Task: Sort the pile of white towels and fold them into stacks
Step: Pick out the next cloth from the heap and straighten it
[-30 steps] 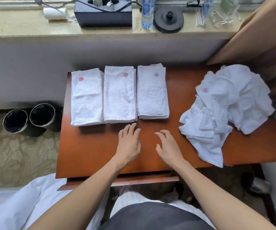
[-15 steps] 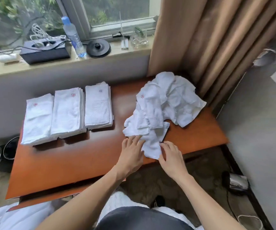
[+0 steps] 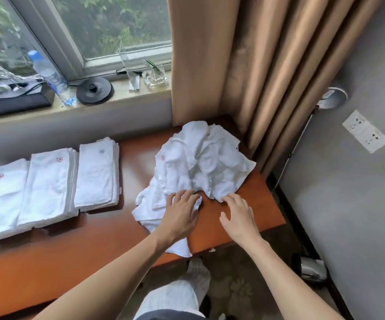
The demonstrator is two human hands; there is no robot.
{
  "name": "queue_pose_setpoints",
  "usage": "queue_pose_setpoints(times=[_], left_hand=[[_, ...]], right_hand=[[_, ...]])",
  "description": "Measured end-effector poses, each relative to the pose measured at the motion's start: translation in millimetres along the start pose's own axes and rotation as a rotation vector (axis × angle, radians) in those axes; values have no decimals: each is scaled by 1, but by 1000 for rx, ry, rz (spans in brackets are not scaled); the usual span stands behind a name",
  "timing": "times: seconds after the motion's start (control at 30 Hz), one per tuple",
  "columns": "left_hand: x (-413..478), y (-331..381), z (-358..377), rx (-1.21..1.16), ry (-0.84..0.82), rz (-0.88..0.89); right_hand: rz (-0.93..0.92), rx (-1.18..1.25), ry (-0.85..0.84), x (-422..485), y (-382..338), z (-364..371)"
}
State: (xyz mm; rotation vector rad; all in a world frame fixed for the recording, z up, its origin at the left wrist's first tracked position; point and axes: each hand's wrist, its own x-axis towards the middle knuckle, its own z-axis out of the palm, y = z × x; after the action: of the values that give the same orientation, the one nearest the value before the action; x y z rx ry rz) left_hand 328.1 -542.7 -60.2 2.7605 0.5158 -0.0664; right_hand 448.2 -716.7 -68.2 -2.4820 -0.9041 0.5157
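1. A second ago both hands lay on bare wood in front of the folded stacks (image 3: 48,185). They have since crossed to the pile of loose white towels (image 3: 200,162) at the right end of the table (image 3: 59,262).
2. The left hand (image 3: 182,211) now lies flat on the pile's near flap, fingers spread and clamping nothing. The right hand (image 3: 237,215) is open too, its fingertips at the pile's front edge. Blur makes it unclear whether they touch the cloth.
3. This probably means the next towel is being singled out; none is lifted yet.
4. One towel corner hangs over the table's near edge beneath the left forearm, so a careless pull could drag it off.
5. The pile's far side sits near the curtain (image 3: 256,65) and the table's right end, so there is little room there.
6. Bare wood between the pile and the stacks, and in front of the stacks, offers room for spreading and folding.
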Motion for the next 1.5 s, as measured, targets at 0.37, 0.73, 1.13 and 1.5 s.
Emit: queue_pose_setpoints(times=[0.37,0.73,1.13,1.5], left_hand=[[139,-7,49,-140,-87,-70],[214,25,57,-203,-128,-211],[222,129,71,-317,16,-642],[183,169,60,-289,160,-807]], right_hand=[[64,55,-158,148,47,-20],[80,121,-286,258,84,-50],[-199,200,-412,319,124,-78],[-290,270,-536,337,107,-78]])
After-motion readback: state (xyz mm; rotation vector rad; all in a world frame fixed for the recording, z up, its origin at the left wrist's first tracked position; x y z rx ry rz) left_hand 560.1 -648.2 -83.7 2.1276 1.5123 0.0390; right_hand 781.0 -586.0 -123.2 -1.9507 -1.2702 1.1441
